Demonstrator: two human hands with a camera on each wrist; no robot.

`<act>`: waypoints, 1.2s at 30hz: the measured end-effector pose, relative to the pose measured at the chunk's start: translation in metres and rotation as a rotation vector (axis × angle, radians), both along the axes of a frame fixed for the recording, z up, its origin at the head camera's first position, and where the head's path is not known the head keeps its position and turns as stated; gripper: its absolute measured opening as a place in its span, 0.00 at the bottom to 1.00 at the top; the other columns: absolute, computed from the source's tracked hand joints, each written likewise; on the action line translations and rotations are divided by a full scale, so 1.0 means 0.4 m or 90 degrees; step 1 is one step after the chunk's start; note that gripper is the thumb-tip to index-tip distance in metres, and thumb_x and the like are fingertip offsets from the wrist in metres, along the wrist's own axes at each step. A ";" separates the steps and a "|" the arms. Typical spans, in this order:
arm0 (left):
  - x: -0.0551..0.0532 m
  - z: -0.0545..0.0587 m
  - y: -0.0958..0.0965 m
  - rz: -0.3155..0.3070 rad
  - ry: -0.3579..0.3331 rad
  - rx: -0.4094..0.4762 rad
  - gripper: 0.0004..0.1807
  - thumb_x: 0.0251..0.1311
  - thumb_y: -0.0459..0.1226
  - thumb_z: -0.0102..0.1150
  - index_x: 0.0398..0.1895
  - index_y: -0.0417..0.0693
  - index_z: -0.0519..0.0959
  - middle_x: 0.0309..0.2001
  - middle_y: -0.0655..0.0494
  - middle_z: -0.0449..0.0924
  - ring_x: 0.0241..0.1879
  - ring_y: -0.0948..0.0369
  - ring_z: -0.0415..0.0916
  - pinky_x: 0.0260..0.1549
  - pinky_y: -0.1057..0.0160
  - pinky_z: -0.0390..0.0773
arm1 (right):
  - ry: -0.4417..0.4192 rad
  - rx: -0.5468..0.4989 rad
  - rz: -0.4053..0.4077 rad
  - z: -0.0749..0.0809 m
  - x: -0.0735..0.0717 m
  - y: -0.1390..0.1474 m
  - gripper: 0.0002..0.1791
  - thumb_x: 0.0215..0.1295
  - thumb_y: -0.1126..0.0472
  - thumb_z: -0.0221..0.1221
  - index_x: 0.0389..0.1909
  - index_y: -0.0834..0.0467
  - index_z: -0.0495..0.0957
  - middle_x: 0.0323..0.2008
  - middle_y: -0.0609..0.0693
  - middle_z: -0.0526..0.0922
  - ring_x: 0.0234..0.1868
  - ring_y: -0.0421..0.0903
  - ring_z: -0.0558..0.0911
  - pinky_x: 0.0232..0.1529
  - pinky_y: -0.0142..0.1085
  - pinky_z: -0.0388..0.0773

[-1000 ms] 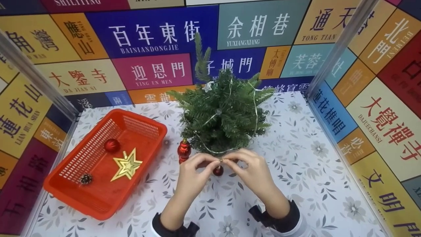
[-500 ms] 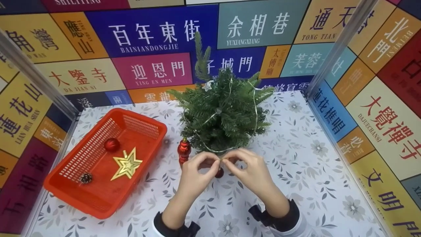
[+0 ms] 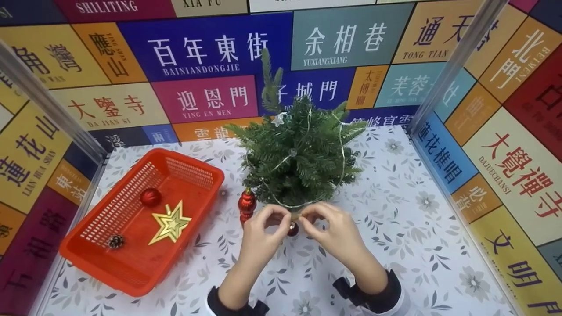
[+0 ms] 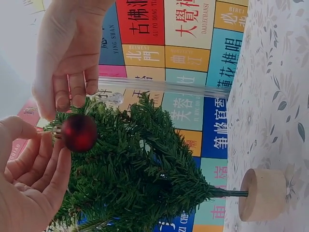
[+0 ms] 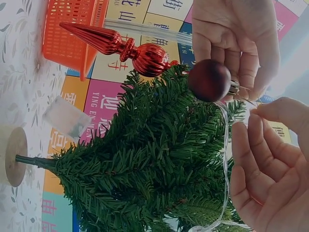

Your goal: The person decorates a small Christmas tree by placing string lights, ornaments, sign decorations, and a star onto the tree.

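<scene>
Both hands meet in front of a small green Christmas tree (image 3: 303,153). Between them hangs a dark red Christmas ball (image 4: 80,133) with a gold cap, below their fingertips in the head view. My left hand (image 3: 265,226) pinches the ball's thin gold string between thumb and forefinger. On the string's other side, my right hand (image 5: 273,159) pinches it the same way, its remaining fingers loosely bent. A shiny red finial-shaped ornament (image 5: 116,46) hangs at the tree's left side. A clear-beaded string of lights (image 3: 342,151) winds round the branches.
To the left stands a red plastic basket (image 3: 88,267) holding a red ball (image 3: 150,197), a gold star (image 3: 171,223) and a pine cone (image 3: 116,241). The tree has a round wooden base (image 4: 263,195). Printed panels (image 3: 210,98) enclose the patterned tabletop (image 3: 421,245).
The fingertips have shifted slightly around the string, parting a little and coming close again. The head view has tilted up a touch. Tree, basket and the other ornaments stay put.
</scene>
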State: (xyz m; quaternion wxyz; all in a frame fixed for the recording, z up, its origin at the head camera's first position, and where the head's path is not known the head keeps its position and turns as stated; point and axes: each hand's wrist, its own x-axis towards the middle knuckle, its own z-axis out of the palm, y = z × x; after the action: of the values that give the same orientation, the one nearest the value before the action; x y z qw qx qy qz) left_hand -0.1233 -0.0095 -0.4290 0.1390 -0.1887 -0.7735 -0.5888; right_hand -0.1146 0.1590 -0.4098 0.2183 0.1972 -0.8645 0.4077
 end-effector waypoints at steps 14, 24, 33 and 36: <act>-0.064 0.036 0.040 0.297 0.291 -0.197 0.04 0.56 0.33 0.64 0.32 0.43 0.79 0.23 0.56 0.82 0.20 0.66 0.78 0.19 0.72 0.78 | 0.153 0.094 -0.204 0.019 -0.049 -0.069 0.02 0.59 0.62 0.65 0.32 0.57 0.83 0.22 0.47 0.84 0.17 0.40 0.78 0.15 0.31 0.73; -0.082 0.050 0.056 0.344 0.222 -0.259 0.03 0.59 0.35 0.62 0.33 0.44 0.80 0.22 0.54 0.82 0.17 0.62 0.77 0.16 0.67 0.76 | 0.183 0.166 -0.313 0.020 -0.074 -0.096 0.04 0.58 0.60 0.66 0.31 0.57 0.84 0.23 0.50 0.86 0.16 0.47 0.80 0.12 0.40 0.72; -0.080 0.038 0.050 0.359 0.241 -0.289 0.03 0.56 0.35 0.64 0.31 0.45 0.81 0.24 0.55 0.83 0.19 0.62 0.77 0.16 0.66 0.77 | 0.152 0.187 -0.325 0.024 -0.072 -0.098 0.04 0.58 0.60 0.66 0.30 0.57 0.85 0.23 0.51 0.87 0.15 0.51 0.80 0.12 0.42 0.72; -0.077 0.034 0.047 0.362 0.249 -0.298 0.03 0.55 0.35 0.65 0.30 0.45 0.82 0.26 0.55 0.83 0.20 0.62 0.78 0.16 0.65 0.78 | 0.152 0.196 -0.320 0.021 -0.071 -0.098 0.04 0.58 0.61 0.66 0.29 0.57 0.85 0.23 0.51 0.86 0.15 0.50 0.80 0.11 0.40 0.71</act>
State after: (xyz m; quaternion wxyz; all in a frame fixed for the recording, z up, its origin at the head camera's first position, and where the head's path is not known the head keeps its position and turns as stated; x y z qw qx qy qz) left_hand -0.1542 0.0094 -0.4153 0.3937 -0.1023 -0.8668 -0.2883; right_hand -0.1428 0.1200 -0.4012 0.3795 0.0548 -0.9060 0.1795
